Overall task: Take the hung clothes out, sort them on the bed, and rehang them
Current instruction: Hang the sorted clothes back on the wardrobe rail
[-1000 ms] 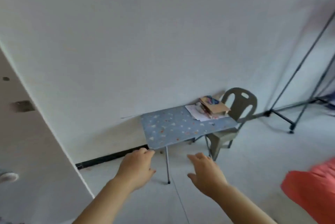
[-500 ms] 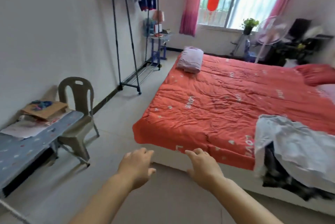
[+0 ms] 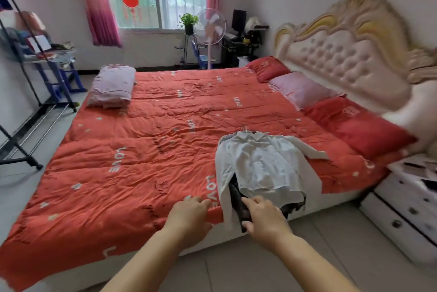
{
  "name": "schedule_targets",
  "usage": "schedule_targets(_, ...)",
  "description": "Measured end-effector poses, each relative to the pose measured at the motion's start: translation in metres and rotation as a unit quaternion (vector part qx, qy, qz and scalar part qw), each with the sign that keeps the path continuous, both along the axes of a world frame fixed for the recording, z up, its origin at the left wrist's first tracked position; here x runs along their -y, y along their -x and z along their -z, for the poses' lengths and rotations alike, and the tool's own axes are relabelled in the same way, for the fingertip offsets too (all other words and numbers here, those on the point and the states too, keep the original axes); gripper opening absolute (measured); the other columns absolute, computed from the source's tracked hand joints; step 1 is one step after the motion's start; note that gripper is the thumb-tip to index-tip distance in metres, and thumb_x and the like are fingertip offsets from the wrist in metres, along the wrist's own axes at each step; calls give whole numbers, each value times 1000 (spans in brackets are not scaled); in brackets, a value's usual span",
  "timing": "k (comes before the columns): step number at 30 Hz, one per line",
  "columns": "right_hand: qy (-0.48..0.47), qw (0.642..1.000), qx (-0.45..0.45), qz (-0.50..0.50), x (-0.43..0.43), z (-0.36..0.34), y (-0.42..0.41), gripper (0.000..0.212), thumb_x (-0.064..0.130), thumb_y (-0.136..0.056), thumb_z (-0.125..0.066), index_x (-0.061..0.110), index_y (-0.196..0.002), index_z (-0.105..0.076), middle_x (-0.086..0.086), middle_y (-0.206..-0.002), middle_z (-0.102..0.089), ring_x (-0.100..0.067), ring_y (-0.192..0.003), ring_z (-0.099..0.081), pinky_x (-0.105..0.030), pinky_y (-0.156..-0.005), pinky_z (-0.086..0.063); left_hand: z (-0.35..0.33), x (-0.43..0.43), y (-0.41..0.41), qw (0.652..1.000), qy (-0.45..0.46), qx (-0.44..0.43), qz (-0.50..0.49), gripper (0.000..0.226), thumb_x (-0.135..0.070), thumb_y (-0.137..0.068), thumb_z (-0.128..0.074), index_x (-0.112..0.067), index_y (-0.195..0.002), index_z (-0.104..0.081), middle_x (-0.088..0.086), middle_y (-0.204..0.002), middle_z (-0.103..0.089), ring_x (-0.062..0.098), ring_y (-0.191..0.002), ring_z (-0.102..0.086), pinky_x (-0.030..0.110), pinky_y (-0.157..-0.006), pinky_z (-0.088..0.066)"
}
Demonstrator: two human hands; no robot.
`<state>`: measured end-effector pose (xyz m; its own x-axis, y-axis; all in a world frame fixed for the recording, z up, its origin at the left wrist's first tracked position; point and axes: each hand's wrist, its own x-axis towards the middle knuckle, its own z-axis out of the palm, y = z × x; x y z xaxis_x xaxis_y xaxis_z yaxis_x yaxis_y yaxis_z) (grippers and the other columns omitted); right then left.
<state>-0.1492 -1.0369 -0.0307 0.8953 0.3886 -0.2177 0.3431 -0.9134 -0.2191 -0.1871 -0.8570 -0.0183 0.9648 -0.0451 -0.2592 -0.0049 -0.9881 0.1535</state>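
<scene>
Clothes rack (image 3: 28, 93) far left, well apart from both hands. Left hand (image 3: 189, 218) over near edge of bed quilt (image 3: 142, 150), fingers relaxed, holding nothing. Just right of it, right hand (image 3: 266, 220), fingers loose, nothing gripped, over dark garment (image 3: 237, 199) hanging off bed edge; contact unclear. White shirt (image 3: 264, 166) on top, just beyond fingertips.

home bedroom, red-quilted bed (image 3: 142, 161), tufted headboard (image 3: 354, 60), pink curtains (image 3: 99, 3)
</scene>
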Motion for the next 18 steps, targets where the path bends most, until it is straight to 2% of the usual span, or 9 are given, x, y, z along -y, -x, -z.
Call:
schedule_targets(10,18,995,-42,92,54,34,-175,54,33,-93,-52,24,-142,-31,-2,-135,-40,-22,-125,-41,-33,-103,-34,42,47,-215,995,35,-22,87,47,-36,-89,-53,-20,-132,-43,3,-129,-48,26,-118,-47,37,-93,-39)
schedule_targets(18,19,993,-51,102,59,30,-328,56,34,-94,-49,25,-144,-28,0,-139,-37,-21,-127,-38,-31,-104,-34,36,51,-382,994,26,-18,102,52,-39,-91,-52,-19,-137,-39,5,-134,-45,26,-123,-44,36,-97,-37)
